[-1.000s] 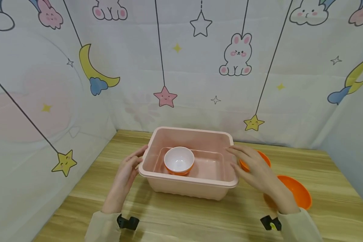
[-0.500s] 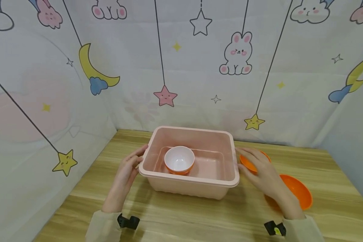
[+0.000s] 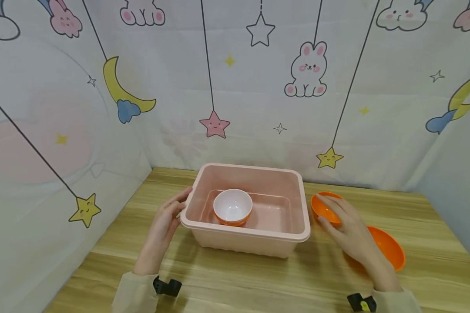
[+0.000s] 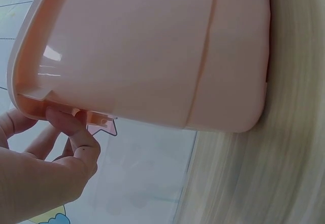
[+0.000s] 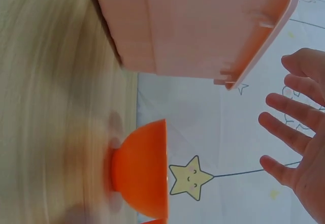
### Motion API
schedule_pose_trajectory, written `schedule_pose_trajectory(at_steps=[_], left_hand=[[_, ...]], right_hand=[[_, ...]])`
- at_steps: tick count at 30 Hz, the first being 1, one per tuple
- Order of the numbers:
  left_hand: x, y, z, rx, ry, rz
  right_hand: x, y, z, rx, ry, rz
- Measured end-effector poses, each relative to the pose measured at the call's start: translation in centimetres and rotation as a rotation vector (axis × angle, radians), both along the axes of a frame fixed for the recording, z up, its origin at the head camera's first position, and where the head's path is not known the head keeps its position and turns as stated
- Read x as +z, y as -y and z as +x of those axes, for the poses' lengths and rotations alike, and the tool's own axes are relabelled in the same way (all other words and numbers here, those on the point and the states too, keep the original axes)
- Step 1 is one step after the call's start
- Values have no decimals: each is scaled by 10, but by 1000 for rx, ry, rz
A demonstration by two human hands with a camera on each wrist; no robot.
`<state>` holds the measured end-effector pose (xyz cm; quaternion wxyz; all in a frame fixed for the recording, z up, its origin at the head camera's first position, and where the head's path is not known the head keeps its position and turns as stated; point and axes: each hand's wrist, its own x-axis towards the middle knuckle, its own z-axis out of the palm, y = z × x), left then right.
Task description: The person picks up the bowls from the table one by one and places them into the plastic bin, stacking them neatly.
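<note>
A pink plastic tub (image 3: 243, 244) stands on the table; inside it, left of the middle, sits a bowl (image 3: 233, 207) that is white within and orange outside. My left hand (image 3: 165, 224) grips the tub's left end, its fingers (image 4: 73, 125) bent under the rim in the left wrist view. To the right of the tub, my right hand (image 3: 350, 234) hovers over an orange bowl (image 3: 322, 209) and partly hides it. The right wrist view shows that bowl (image 5: 144, 168) upright on the table, apart from the spread fingers (image 5: 287, 127), which hold nothing.
A wider, shallow orange dish (image 3: 389, 248) lies right of the orange bowl, partly behind my right wrist. White cloth walls (image 3: 250, 100) printed with stars and rabbits enclose the wooden table (image 3: 235, 282) at the back and both sides.
My right hand has left the tub's right rim and moved right, over the orange bowl. My left hand, the tub and the bowl inside it stay in place.
</note>
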<state>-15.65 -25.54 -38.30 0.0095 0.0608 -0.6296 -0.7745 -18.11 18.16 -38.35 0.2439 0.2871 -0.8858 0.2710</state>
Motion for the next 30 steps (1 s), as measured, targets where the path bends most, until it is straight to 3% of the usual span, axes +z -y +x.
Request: schedule_pose_trajectory(at_steps=[17,30], left_hand=[[-1,-2,-1,14,19,9],[-2,0,0,-9,-11,-9]], right_hand=[[-12,-24,11,-118,12,37],[-14,-45,16,-204,136,117]])
